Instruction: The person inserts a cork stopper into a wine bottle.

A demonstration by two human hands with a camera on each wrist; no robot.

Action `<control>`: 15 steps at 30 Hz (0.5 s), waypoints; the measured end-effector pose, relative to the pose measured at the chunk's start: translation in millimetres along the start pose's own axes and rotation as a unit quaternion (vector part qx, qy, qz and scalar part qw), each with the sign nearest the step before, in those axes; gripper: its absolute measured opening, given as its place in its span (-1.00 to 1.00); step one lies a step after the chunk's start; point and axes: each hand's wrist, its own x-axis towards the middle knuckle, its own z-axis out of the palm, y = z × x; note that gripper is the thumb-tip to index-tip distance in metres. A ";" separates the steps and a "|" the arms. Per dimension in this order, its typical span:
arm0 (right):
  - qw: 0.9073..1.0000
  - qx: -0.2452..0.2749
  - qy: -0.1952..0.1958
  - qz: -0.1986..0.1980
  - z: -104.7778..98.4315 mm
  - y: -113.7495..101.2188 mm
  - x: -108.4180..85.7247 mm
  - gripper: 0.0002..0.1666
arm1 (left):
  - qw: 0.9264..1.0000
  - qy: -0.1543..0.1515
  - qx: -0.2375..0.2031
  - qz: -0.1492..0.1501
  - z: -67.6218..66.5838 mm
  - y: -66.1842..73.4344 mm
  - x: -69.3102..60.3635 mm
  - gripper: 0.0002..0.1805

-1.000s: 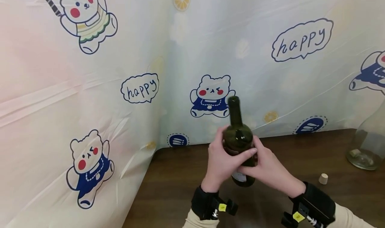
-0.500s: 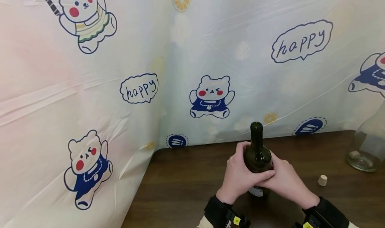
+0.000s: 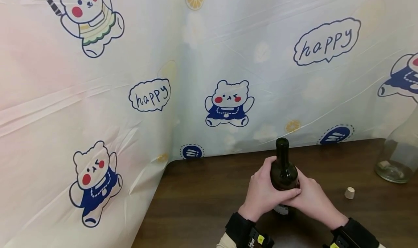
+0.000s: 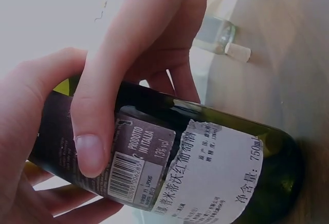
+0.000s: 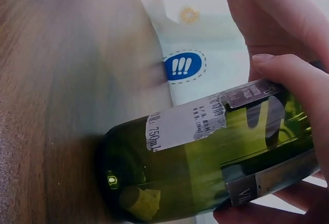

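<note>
A dark green wine bottle [image 3: 284, 173] stands nearly upright over the brown table, its bare mouth at the top. My left hand [image 3: 262, 191] grips its left side, with the thumb across the front. From the right, my right hand [image 3: 313, 197] holds the same bottle, its fingers round the body. White and purple labels [image 4: 205, 167] show in the left wrist view. Through the glass in the right wrist view, a pale yellowish piece [image 5: 147, 203] appears near the base. Whether the base touches the table I cannot tell.
A small cork [image 3: 349, 192] lies on the table [image 3: 196, 204] to the right of my hands. Farther right stands a clear glass vessel [image 3: 395, 164] with a pale piece in its bottom. A printed cloth [image 3: 277, 59] hangs behind and at the left.
Both hands have brought the bottle rightward and down toward the table, and its lean has straightened. Over the last half second it has shifted only slightly. The cork has stayed put.
</note>
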 end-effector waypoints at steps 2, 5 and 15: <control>1.000 0.002 -0.010 0.002 -0.9 0.3 0.2 0.07 | 1.000 -0.006 -0.003 -0.005 -0.2 0.1 0.0 -0.03; 0.999 -0.010 -0.037 0.004 -6.5 0.2 1.3 0.11 | 1.000 -0.012 -0.008 -0.012 -0.4 0.4 -0.7 -0.02; 0.982 -0.177 -0.070 0.015 -70.5 20.4 -1.0 -0.09 | 0.999 -0.021 -0.009 -0.032 -2.0 2.0 -3.4 -0.01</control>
